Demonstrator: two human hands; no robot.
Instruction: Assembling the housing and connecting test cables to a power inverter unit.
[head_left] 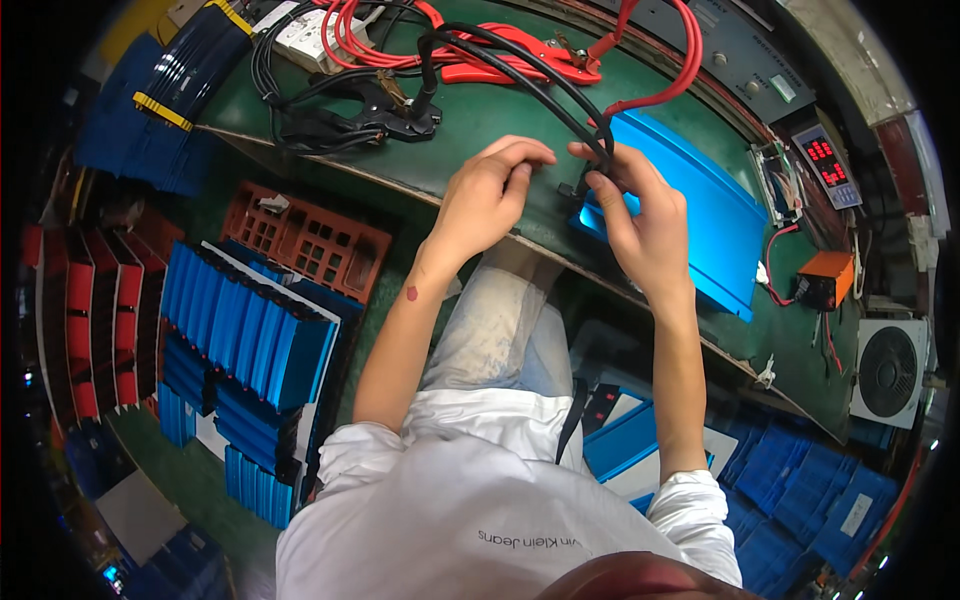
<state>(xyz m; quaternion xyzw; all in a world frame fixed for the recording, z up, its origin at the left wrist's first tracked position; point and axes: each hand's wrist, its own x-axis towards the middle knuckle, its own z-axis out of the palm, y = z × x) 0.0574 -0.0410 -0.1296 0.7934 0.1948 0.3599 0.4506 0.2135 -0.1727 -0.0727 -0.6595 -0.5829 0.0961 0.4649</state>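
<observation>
On the near side of the green bench, my right hand [645, 215] is closed around thick black cables [570, 100] where they come down at the left end of a blue metal case [690, 220]. A small black part juts out below the fingers, and its kind is hard to make out. To the left, apart from the case, my left hand [490, 195] hovers over the bench edge. Its fingers are loosely bent with the thumb apart from the index finger, and nothing shows in them. A black clamp [400, 112] lies farther left on the bench.
A red clamp [520, 65] with red cables lies at the back, near a white power strip [315, 40]. At right stand a display with red digits [825, 165], an orange box [825, 280] and a fan [890, 370]. Stacked blue cases [250, 330] and a brown crate [310, 240] are below left.
</observation>
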